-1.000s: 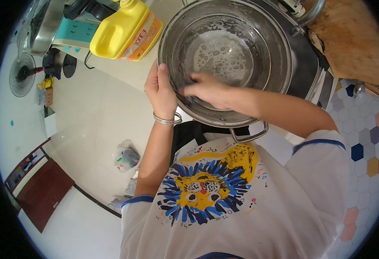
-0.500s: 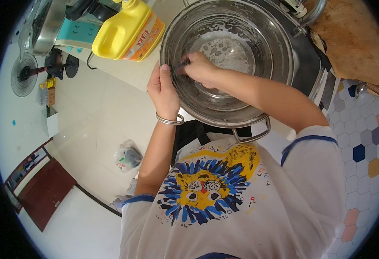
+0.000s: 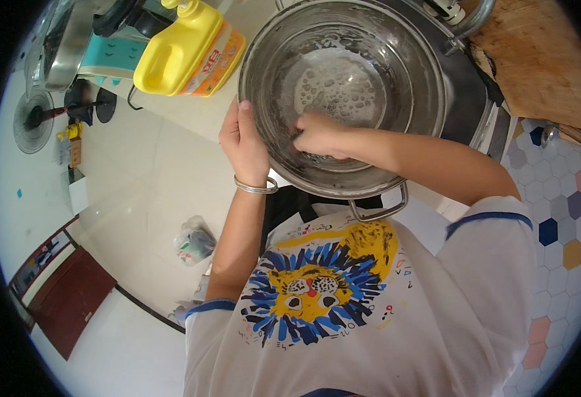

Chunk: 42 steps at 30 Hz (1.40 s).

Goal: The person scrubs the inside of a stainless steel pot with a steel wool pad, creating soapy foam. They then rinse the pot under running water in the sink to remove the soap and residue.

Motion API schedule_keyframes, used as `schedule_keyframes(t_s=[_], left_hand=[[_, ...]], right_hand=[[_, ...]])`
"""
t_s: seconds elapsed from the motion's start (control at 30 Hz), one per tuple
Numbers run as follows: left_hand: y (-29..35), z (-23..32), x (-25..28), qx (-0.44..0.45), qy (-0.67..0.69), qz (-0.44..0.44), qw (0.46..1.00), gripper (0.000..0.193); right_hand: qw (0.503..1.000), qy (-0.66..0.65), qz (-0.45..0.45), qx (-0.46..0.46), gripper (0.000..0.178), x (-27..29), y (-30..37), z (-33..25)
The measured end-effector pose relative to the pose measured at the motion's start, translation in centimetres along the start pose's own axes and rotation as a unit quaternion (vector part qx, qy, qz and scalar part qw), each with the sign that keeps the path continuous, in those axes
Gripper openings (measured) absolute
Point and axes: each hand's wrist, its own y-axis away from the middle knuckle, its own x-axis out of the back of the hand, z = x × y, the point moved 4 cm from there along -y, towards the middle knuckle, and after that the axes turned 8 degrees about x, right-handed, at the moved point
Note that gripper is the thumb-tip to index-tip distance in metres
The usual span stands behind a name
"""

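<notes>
Two hands at steel pot (image 3: 396,73), left hand (image 3: 244,142) gripping rim, right hand (image 3: 317,132) fingers curled inside.

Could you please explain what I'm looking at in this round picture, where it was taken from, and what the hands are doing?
It comes from a fisheye camera worn on a person's head, looking down, so straight edges bend and the white printed shirt fills the bottom. No machine: two bare hands. The left hand, with a bangle at the wrist, grips the rim of a large steel pot. The right hand is inside the wet, soapy pot, pressed on something dark that I cannot make out. A yellow jug stands to the left, a plastic bag lies on the floor.
</notes>
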Motion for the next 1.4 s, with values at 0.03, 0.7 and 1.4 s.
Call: schedule_keyframes(t_s=[0.03, 0.7, 1.4], left_hand=[[0.1, 0.1, -0.1, -0.005, 0.011, 0.003, 1.000, 0.027], [-0.6, -0.1, -0.2, 0.015, -0.004, -0.024, 1.000, 0.029], [-2.0, 0.7, -0.5, 0.016, -0.048, -0.042, 0.998, 0.029]], right_hand=[[0.999, 0.011, -0.016, 0.028, 0.028, 0.1, 0.6, 0.0], [0.994, 0.096, -0.040, 0.028, 0.031, 0.7, -1.5, -1.1], [0.983, 0.027, 0.161, 0.086, 0.029, 2.3, -4.2, -1.7]])
